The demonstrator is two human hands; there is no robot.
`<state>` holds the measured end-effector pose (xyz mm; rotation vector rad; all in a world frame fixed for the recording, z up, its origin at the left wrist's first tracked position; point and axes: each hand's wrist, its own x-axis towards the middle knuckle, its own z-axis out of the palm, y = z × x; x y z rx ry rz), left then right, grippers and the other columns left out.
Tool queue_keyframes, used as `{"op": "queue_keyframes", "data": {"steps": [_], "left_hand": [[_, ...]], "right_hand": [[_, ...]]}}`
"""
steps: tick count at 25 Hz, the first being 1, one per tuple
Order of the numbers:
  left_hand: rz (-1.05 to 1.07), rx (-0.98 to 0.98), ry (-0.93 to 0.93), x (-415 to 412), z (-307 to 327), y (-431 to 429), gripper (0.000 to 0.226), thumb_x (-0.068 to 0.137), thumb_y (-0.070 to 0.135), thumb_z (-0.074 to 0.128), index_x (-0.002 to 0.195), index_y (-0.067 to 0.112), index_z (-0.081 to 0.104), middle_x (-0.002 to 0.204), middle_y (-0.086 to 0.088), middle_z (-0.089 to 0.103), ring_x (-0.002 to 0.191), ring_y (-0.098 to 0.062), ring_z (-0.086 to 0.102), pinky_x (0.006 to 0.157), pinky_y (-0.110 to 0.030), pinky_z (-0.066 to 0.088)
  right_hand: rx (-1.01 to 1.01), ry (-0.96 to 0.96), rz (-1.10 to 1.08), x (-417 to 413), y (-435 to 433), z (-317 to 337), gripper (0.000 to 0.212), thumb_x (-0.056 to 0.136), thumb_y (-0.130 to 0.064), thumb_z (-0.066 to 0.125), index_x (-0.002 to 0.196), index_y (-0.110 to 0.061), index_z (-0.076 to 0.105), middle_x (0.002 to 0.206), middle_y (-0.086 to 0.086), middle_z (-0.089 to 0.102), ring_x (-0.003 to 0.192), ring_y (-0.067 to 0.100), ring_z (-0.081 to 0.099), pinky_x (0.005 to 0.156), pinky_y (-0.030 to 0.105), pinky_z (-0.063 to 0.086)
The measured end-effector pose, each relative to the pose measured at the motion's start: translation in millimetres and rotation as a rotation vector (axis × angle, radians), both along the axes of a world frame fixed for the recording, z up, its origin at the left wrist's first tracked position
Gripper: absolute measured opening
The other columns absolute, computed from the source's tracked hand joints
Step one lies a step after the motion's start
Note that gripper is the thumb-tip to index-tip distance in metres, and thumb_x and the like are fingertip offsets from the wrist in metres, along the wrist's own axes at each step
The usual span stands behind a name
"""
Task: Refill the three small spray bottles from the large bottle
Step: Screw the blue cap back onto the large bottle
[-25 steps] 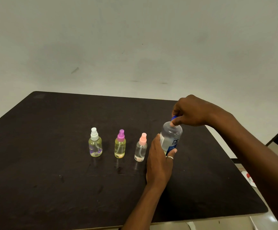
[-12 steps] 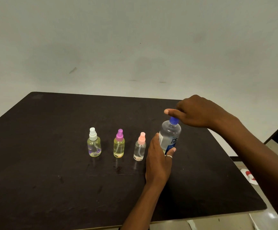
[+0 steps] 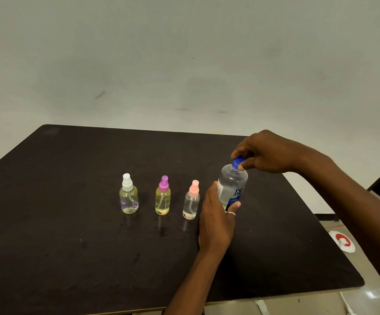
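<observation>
Three small spray bottles stand in a row on the dark table (image 3: 71, 223): one with a white cap (image 3: 129, 194), one with a purple cap (image 3: 163, 196), one with a pink cap (image 3: 191, 200). Just right of them stands the large clear bottle (image 3: 233, 185) with a blue label, slightly tilted. My left hand (image 3: 216, 219) grips its lower body. My right hand (image 3: 266, 152) pinches its blue cap (image 3: 238, 162) from above.
A pale wall rises behind the table. On the floor to the right lies a round white and red object (image 3: 343, 243). The table's right edge runs close to my right forearm.
My right hand's fingers, spread above the cap half a second ago, have closed round the blue cap again. The left hand keeps its hold on the bottle.
</observation>
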<state>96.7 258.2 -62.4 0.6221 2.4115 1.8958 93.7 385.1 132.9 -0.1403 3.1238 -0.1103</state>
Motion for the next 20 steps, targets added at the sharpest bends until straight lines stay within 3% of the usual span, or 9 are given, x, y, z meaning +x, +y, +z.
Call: {"op": "queue_keyframes", "data": {"steps": [2, 4, 7, 9, 13, 16, 20], "left_hand": [[-0.002, 0.0, -0.011, 0, 0, 0, 0.07, 0.089, 0.031, 0.071, 0.148, 0.03, 0.032, 0.145, 0.011, 0.047, 0.134, -0.005, 0.044, 0.101, -0.012, 0.037], [0.007, 0.0, -0.006, -1, 0, 0, 0.071, 0.089, 0.032, 0.072, 0.148, 0.029, 0.033, 0.145, 0.01, 0.047, 0.134, -0.007, 0.045, 0.103, -0.015, 0.039], [0.011, 0.007, 0.001, -1, -1, 1, 0.071, 0.089, 0.032, 0.072, 0.148, 0.028, 0.033, 0.145, 0.009, 0.048, 0.134, -0.008, 0.046, 0.107, -0.025, 0.045], [0.003, 0.012, -0.01, -1, -2, 1, 0.071, 0.089, 0.033, 0.072, 0.148, 0.029, 0.033, 0.145, 0.01, 0.048, 0.134, -0.008, 0.046, 0.107, -0.024, 0.044], [0.001, 0.014, -0.024, 0, 0, 0, 0.071, 0.088, 0.032, 0.072, 0.148, 0.03, 0.032, 0.144, 0.011, 0.048, 0.133, -0.005, 0.045, 0.102, -0.014, 0.039], [0.012, 0.019, -0.012, 0, -1, 0, 0.071, 0.088, 0.032, 0.073, 0.147, 0.03, 0.033, 0.144, 0.012, 0.048, 0.133, -0.005, 0.045, 0.103, -0.015, 0.041], [0.002, 0.028, -0.023, -1, 0, -1, 0.072, 0.088, 0.032, 0.073, 0.147, 0.03, 0.033, 0.144, 0.011, 0.048, 0.133, -0.006, 0.046, 0.105, -0.02, 0.043]], "right_hand": [[0.058, 0.028, -0.014, -1, 0, -4, 0.02, 0.089, -0.034, 0.068, 0.1, -0.018, 0.074, 0.094, -0.002, 0.073, 0.075, 0.007, 0.061, 0.068, 0.021, 0.047], [0.125, 0.074, -0.045, -1, -4, -8, 0.033, 0.091, -0.044, 0.062, 0.087, -0.013, 0.073, 0.081, 0.003, 0.071, 0.069, 0.014, 0.061, 0.064, 0.029, 0.048], [0.289, 0.121, -0.113, 0, -12, -10, 0.054, 0.091, -0.059, 0.051, 0.069, -0.012, 0.063, 0.065, 0.004, 0.062, 0.059, 0.016, 0.054, 0.051, 0.026, 0.036], [0.398, 0.158, -0.165, 1, -18, -12, 0.06, 0.091, -0.066, 0.043, 0.059, -0.016, 0.048, 0.057, 0.0, 0.05, 0.052, 0.012, 0.044, 0.049, 0.023, 0.027], [0.479, 0.223, -0.253, 2, -31, -17, 0.061, 0.096, -0.063, 0.035, 0.054, -0.018, 0.036, 0.054, -0.001, 0.039, 0.049, 0.01, 0.035, 0.051, 0.024, 0.028], [0.494, 0.251, -0.293, 3, -35, -16, 0.061, 0.097, -0.06, 0.034, 0.053, -0.018, 0.034, 0.053, -0.001, 0.037, 0.047, 0.01, 0.033, 0.049, 0.023, 0.022], [0.492, 0.28, -0.284, 7, -34, -17, 0.073, 0.089, -0.076, 0.024, 0.05, -0.016, 0.041, 0.049, -0.001, 0.043, 0.046, 0.01, 0.04, 0.054, 0.025, 0.034]]}}
